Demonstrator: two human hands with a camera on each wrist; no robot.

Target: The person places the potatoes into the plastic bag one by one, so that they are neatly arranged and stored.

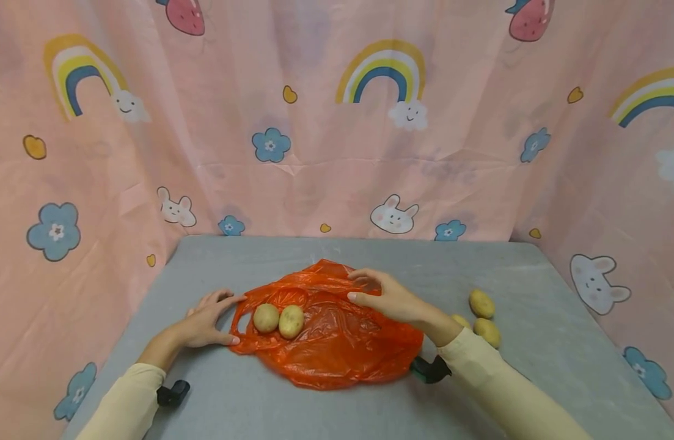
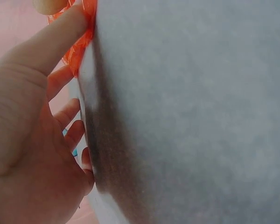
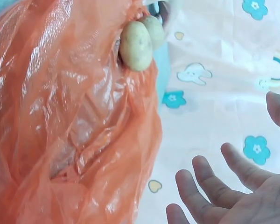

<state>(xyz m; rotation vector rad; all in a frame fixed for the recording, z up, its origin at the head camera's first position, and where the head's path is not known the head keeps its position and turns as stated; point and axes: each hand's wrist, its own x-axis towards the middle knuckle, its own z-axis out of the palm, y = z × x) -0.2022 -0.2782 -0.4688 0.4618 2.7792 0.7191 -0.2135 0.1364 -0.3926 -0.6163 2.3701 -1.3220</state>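
Observation:
An orange plastic bag (image 1: 342,357) lies spread out on the grey table. Two potatoes (image 1: 266,318) sit side by side on the bag near its left end, by a handle opening; the right wrist view shows one potato (image 3: 136,45) partly in front of the other. At that left end my left hand (image 1: 205,321) touches the bag's edge with thumb and index finger spread apart, the other fingers loosely bent. Above the bag's far right part, my right hand (image 1: 394,298) is held with fingers extended and apart, holding nothing. In its wrist view, this hand (image 3: 233,191) stands clear of the plastic.
Several more potatoes (image 1: 482,304) lie on the table (image 1: 567,366) to the right, one partly hidden behind the right forearm. A pink patterned cloth (image 1: 326,177) hangs behind and along both sides. Dark devices (image 1: 173,393) are strapped at both wrists.

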